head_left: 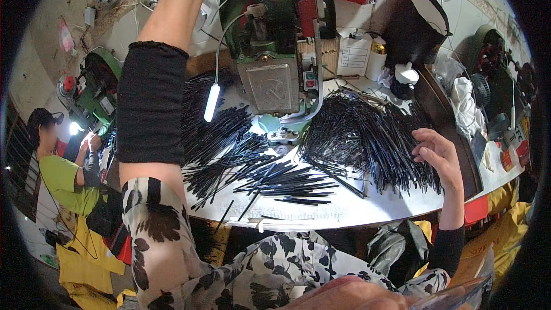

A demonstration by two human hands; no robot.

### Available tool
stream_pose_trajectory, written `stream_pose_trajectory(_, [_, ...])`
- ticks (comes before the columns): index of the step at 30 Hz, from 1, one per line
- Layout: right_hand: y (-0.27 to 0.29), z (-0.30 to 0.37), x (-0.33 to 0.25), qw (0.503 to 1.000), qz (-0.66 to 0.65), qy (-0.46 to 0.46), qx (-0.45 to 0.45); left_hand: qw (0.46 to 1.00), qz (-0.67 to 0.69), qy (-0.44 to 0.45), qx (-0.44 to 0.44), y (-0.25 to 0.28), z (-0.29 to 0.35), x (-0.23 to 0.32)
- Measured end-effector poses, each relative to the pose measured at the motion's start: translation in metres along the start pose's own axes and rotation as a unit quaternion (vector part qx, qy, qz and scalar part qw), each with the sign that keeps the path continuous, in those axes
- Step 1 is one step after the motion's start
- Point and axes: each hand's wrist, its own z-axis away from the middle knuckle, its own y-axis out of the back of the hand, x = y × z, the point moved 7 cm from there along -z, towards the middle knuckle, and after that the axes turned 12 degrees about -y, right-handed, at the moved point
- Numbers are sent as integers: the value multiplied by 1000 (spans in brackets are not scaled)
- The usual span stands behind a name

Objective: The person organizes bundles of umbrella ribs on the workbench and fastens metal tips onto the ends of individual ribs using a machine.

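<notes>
R hand (439, 152) is over the R side of the R pile of thin black rods (367, 138), fingers half curled, thumb apart; no rod visible in its grip, & can't tell if fingertips touch the pile. L arm (158, 100) extends far, L of the green machine (268, 86); L hand is cut off by the top edge, so can't tell how open it is or what it has.

Rods lie in 2 main piles, 1 each side of the machine, plus a loose bunch (281, 183) in front, nearer. To lift rods cleanly, prob. best to pinch a few by their near ends & draw them out lengthwise, as crossed ones look apt to snag. Keep fingers clear of the tool head (282, 136) betw. the piles.

Lit lamp (212, 103) hangs at the machine's L, switch box (310, 80) at its R. Far R: white box (352, 54), black bag (413, 23). In the way: L arm hides part of the L pile (212, 129); 1 rod seems to poke past the near edge of the white table (390, 206), could fall. Far L, co-worker (69, 183) sits well apart.
</notes>
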Motion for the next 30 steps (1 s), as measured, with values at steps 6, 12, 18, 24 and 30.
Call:
stream_pose_trajectory(6, [2, 1, 2, 1000, -16, -6, 5, 999, 0, -7, -32, 0, -8, -2])
stream_pose_trajectory(12, [2, 1, 3, 1000, -10, -1, 2, 999, -31, -4, -41, 2, -13, 0])
stream_pose_trajectory(18, [5, 5, 6, 1000, -7, -2, 11, 998, -20, -9, -53, -1, -12, 5])
stream_pose_trajectory(24, [7, 4, 8, 1000, -6, -2, 12, 997, -20, -25, -66, -4, -15, 7])
stream_pose_trajectory(30, [7, 3, 9, 1000, -9, -3, 5, 993, 31, -68, -96, -13, -14, 18])
